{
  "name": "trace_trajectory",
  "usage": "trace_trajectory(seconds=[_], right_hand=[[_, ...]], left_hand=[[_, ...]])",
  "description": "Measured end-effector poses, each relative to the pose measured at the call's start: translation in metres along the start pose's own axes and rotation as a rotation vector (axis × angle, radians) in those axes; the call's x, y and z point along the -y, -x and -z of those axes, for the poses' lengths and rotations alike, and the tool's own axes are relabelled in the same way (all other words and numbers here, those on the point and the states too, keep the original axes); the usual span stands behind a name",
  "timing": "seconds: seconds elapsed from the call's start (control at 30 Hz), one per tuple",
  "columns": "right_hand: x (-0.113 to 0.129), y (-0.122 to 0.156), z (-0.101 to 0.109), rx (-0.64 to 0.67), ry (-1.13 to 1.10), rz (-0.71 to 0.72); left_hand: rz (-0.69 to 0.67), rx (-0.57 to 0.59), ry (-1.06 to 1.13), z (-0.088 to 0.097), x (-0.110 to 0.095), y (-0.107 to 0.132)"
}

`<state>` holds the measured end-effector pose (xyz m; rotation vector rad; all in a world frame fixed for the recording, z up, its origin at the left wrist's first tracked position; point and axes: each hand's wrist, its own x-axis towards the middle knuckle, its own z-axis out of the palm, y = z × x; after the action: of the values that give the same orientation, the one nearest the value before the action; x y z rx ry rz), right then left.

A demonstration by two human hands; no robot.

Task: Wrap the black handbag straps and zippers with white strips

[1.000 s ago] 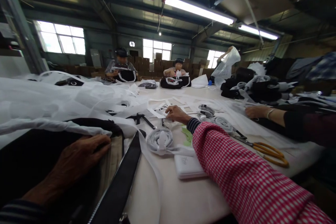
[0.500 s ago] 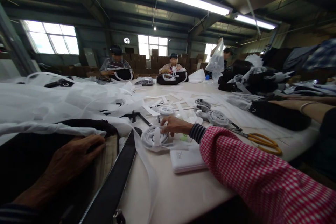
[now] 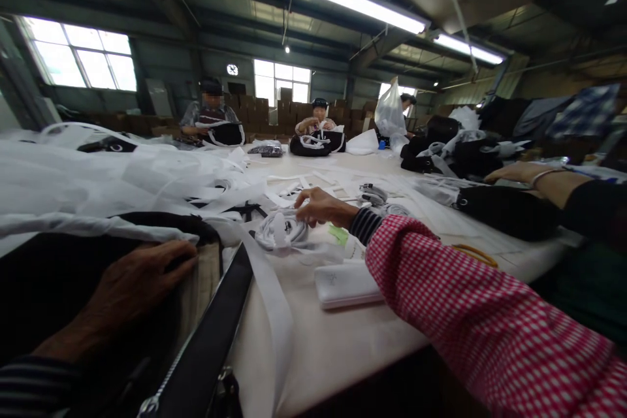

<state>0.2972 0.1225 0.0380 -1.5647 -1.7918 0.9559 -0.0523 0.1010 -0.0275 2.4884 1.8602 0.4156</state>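
My left hand [image 3: 142,281] is closed over the opening of a black bag [image 3: 29,287], its fingers on the beige inner edge. A white-wrapped handle [image 3: 98,227] runs just above that hand. On the table, my right hand [image 3: 323,207] has its curled fingers on the right side of a coiled light grey strap [image 3: 281,230] bound with a white band. The fingertips are partly hidden by the hand. Along the bag's near right side lies a black strip with a zipper [image 3: 206,333], and a loose white strip [image 3: 267,300] curves beside it.
A white power bank [image 3: 345,285] lies under my right forearm. More coiled straps [image 3: 373,194] and yellow-handled scissors [image 3: 475,253] lie to the right. White sheeting [image 3: 122,176] is heaped at left. A co-worker's arm [image 3: 543,176] reaches over a black bag [image 3: 509,209]; others sit opposite.
My right hand and the coiled strap have shifted slightly away and left. The green piece beside them shows more. The co-worker's hand at right has lifted off the black bag. My left hand stays put.
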Motion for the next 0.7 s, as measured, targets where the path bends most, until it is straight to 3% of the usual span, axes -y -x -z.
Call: trace_trajectory(seconds=[0.33,0.5,0.6,0.7], right_hand=[[-0.006,0.018,-0.003,-0.030,0.043,-0.030],[-0.006,0.016,-0.009,-0.119,-0.047,-0.036],[0.000,0.012,-0.016,-0.185,-0.155,-0.057],[0.007,0.005,-0.024,-0.178,-0.253,-0.072]], left_hand=[[-0.136,-0.083,-0.030,0.008,-0.010,0.010],[-0.371,-0.125,-0.295,0.000,-0.012,0.010],[-0.549,-0.235,-0.312,0.007,-0.022,0.017],[-0.686,-0.414,-0.224,0.022,-0.045,0.024]])
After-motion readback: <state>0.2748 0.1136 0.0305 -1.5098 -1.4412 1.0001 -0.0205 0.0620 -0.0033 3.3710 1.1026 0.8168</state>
